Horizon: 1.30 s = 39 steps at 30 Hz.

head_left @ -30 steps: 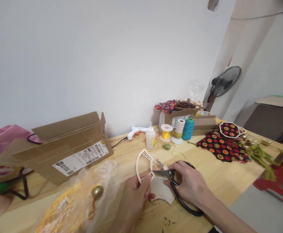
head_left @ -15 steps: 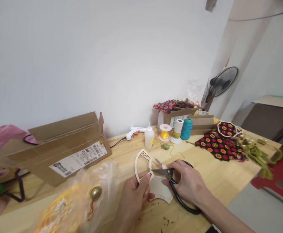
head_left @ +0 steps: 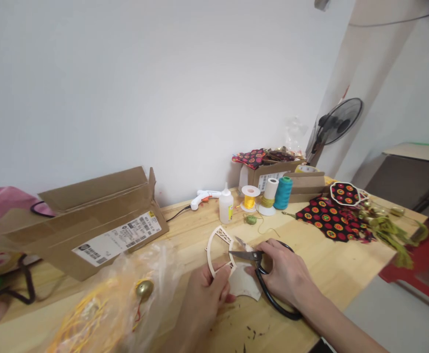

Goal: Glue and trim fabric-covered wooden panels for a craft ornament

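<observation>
Pinched in my left hand (head_left: 209,294) is a pale, fan-shaped openwork frame (head_left: 210,251), held upright by its lower end. My right hand (head_left: 286,272) grips black-handled scissors (head_left: 278,308). Their blades point left and reach the inner curved edge of the frame; whether they touch it I cannot tell. Under the hands lies a pale flat piece with a curved edge (head_left: 244,284), partly covered by my right fingers. Small dark scraps (head_left: 252,333) are scattered on the wooden table (head_left: 284,338) below it.
Behind the hands stand a glue bottle (head_left: 226,206), a yellow thread spool (head_left: 250,200), a teal thread cone (head_left: 283,193) and a glue gun (head_left: 204,197). Patterned fabric (head_left: 325,218) lies right. An open cardboard box (head_left: 100,220) and a plastic bag with yellow cords (head_left: 93,314) occupy the left.
The view has shifted slightly. Both hands keep their grips, and the scissors' blades stay at the frame's inner edge with only a slight change of angle.
</observation>
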Each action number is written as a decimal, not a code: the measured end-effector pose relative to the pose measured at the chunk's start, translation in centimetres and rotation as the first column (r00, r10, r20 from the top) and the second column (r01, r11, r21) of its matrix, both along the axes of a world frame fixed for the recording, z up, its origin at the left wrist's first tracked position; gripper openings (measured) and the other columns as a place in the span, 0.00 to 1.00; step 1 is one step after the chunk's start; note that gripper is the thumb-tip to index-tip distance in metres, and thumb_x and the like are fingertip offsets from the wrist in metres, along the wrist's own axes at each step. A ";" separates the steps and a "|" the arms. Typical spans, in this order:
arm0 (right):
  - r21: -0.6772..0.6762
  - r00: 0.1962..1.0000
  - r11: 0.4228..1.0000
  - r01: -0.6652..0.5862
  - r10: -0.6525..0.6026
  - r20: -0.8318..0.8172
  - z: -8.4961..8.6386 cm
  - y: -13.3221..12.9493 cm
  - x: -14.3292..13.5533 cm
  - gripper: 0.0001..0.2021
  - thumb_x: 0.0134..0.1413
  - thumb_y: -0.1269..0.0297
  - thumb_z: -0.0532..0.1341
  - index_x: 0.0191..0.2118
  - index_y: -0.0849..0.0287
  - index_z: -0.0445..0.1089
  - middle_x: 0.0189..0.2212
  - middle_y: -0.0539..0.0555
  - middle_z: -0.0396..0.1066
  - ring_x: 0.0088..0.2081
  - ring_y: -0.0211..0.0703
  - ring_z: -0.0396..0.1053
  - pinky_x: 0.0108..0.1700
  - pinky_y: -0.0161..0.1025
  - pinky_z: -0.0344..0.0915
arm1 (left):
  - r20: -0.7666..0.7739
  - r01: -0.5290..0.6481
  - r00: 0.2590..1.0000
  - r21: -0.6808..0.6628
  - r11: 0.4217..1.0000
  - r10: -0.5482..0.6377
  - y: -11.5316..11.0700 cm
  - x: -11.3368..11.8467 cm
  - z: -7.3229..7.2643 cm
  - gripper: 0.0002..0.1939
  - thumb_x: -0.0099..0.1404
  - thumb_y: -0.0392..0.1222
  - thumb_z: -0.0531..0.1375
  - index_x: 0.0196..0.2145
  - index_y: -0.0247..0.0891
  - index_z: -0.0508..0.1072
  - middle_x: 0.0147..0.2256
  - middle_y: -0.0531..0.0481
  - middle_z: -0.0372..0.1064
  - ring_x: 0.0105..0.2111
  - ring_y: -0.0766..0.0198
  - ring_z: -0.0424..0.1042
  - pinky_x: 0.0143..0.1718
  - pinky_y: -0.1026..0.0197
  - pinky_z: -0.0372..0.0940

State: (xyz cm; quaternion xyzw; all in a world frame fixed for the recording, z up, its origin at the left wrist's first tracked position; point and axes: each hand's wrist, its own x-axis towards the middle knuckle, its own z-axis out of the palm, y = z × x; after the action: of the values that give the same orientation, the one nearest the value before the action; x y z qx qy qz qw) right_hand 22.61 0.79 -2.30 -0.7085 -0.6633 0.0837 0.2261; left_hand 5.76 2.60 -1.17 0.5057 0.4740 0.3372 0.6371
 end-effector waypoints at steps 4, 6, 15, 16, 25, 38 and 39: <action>0.015 1.000 1.000 0.008 -0.008 -0.007 0.0 0.0 -0.1 0.11 0.43 0.56 0.59 0.34 0.52 0.67 0.32 0.49 0.66 0.35 0.42 0.66 0.32 0.35 0.56 | -0.020 -0.008 1.000 0.020 1.000 0.009 -0.2 0.1 0.1 0.18 0.54 0.51 0.54 0.14 0.38 0.60 0.10 0.63 0.45 0.14 0.73 0.46 0.28 0.61 0.65; 0.015 1.000 1.000 -0.018 0.018 -0.010 0.0 -0.1 0.0 0.11 0.42 0.56 0.61 0.34 0.51 0.67 0.31 0.48 0.66 0.34 0.42 0.66 0.32 0.35 0.56 | -0.004 -0.023 1.000 0.002 1.000 0.023 -0.2 0.1 0.2 0.16 0.53 0.51 0.54 0.17 0.38 0.62 0.11 0.63 0.44 0.14 0.73 0.45 0.28 0.60 0.65; -0.005 0.999 0.999 0.047 -0.047 -0.002 0.2 0.0 -0.3 0.10 0.44 0.54 0.58 0.33 0.51 0.66 0.31 0.49 0.67 0.35 0.42 0.66 0.32 0.36 0.55 | -0.045 -0.003 0.999 0.002 1.000 0.004 -0.3 0.1 0.0 0.19 0.55 0.51 0.53 0.13 0.39 0.57 0.10 0.62 0.46 0.14 0.73 0.46 0.29 0.60 0.65; 0.000 0.999 0.999 0.039 -0.039 -0.002 0.2 0.0 -0.3 0.10 0.44 0.55 0.58 0.33 0.51 0.66 0.31 0.48 0.66 0.35 0.42 0.66 0.32 0.35 0.55 | -0.039 -0.007 0.999 0.000 1.000 0.007 -0.3 0.0 0.1 0.19 0.54 0.51 0.54 0.13 0.39 0.57 0.10 0.62 0.45 0.14 0.73 0.46 0.29 0.60 0.65; -0.015 0.995 0.995 0.101 -0.101 0.001 0.3 0.2 -0.4 0.10 0.43 0.54 0.57 0.32 0.51 0.66 0.31 0.48 0.67 0.34 0.43 0.66 0.32 0.36 0.56 | -0.037 0.009 0.999 -0.016 1.000 -0.009 -0.6 0.2 0.0 0.19 0.55 0.51 0.52 0.12 0.39 0.57 0.10 0.61 0.46 0.14 0.71 0.51 0.26 0.64 0.63; 0.000 0.986 0.986 0.169 -0.169 -0.014 0.7 0.1 5.1 0.12 0.41 0.56 0.58 0.35 0.53 0.67 0.33 0.52 0.69 0.35 0.46 0.66 0.34 0.39 0.59 | 0.107 0.093 0.990 0.027 0.995 -0.095 -0.5 -0.4 0.5 0.17 0.55 0.53 0.55 0.19 0.36 0.65 0.13 0.61 0.52 0.16 0.73 0.52 0.31 0.65 0.64; -0.025 0.984 0.984 0.176 -0.175 0.026 0.7 0.0 5.9 0.13 0.41 0.56 0.58 0.36 0.53 0.68 0.33 0.52 0.69 0.35 0.47 0.66 0.33 0.39 0.60 | 0.106 0.086 0.990 0.026 0.996 -0.088 -0.5 -0.4 0.5 0.16 0.55 0.52 0.55 0.21 0.36 0.66 0.13 0.61 0.52 0.16 0.73 0.53 0.31 0.65 0.64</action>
State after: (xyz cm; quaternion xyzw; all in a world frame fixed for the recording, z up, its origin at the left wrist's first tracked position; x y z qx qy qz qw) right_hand 28.52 0.80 -1.55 -0.7681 -0.5997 0.0641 0.2150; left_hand 5.40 2.11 -0.64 0.5141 0.4130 0.3408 0.6701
